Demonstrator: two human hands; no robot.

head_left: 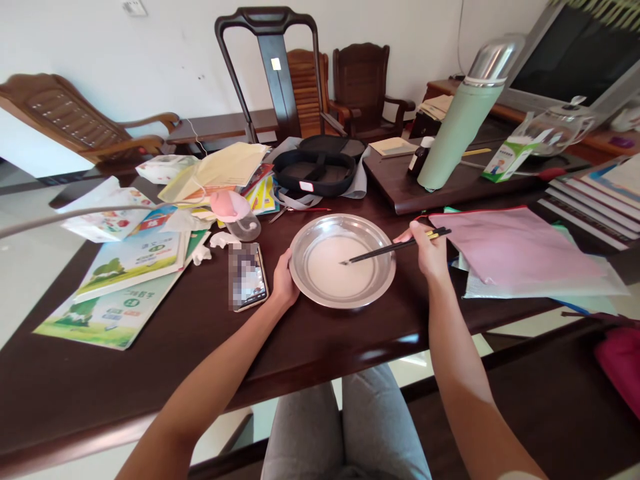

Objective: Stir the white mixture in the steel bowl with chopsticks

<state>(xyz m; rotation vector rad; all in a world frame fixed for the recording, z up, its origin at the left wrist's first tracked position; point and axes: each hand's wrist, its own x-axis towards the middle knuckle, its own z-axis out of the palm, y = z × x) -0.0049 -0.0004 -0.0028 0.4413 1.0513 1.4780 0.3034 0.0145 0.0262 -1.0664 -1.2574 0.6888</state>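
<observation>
A shallow steel basin (344, 300) rests on the dark table, with a smooth whitish layer (330, 272) across its bottom; whether that is liquid or powder I cannot tell. My left hand (284, 279) grips the basin's left rim. Black chopsticks (383, 252) with gold-marked ends are held in my right hand (428, 248), to the right of the basin. They slant down to the left over the rim, their tips at the whitish layer. Just left of my left hand lies a phone (249, 277) with its screen lit and partly blurred.
Schoolbooks (133, 263), crumpled tissues (201, 252) and a pink-topped clear bottle (235, 212) lie to the left. Behind the basin sits a black case (315, 175). A green thermos (460, 130) stands at the back right, beyond a pink pouch (525, 243) and stacked books (593, 207).
</observation>
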